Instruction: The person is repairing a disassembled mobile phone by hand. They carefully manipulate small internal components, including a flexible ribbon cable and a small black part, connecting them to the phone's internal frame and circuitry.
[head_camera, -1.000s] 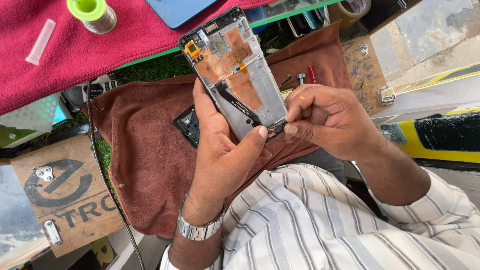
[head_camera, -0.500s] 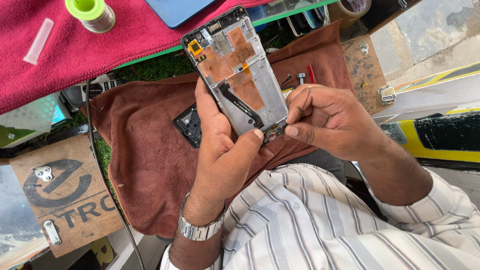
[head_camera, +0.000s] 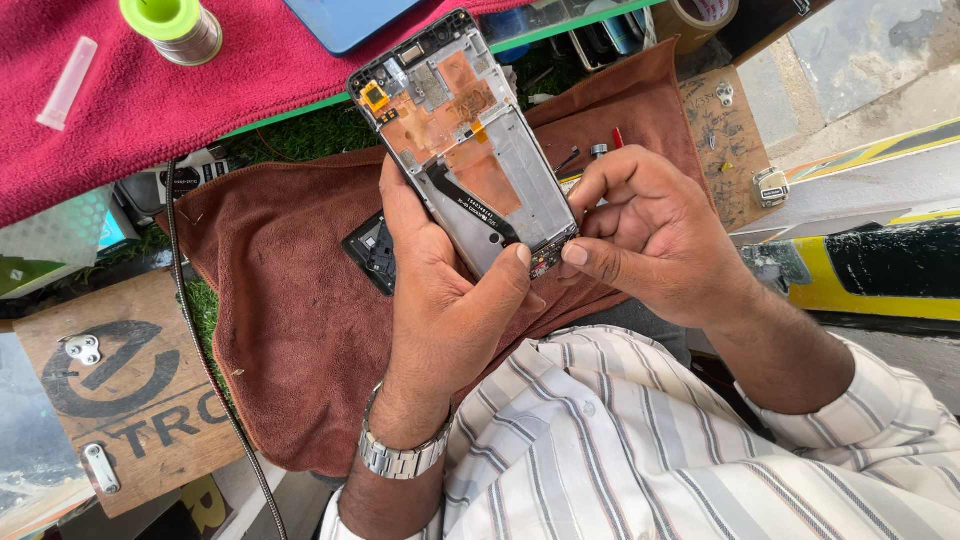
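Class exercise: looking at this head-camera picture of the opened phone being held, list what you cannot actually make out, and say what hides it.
- Phone frame, head view: its lower corner is covered by the left hand and right hand.
- Black part on the brown cloth: half hidden behind the left hand.
- Blue item: cut off by the top edge.

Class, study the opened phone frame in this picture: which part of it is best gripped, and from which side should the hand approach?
Grip the opened phone frame by its long metal side edges, coming from behind its back. It is flat and narrow, and its open face carries exposed copper shields and a flex cable that are best left untouched. The left hand cradles it this way, leaving the bottom end free for the right hand.
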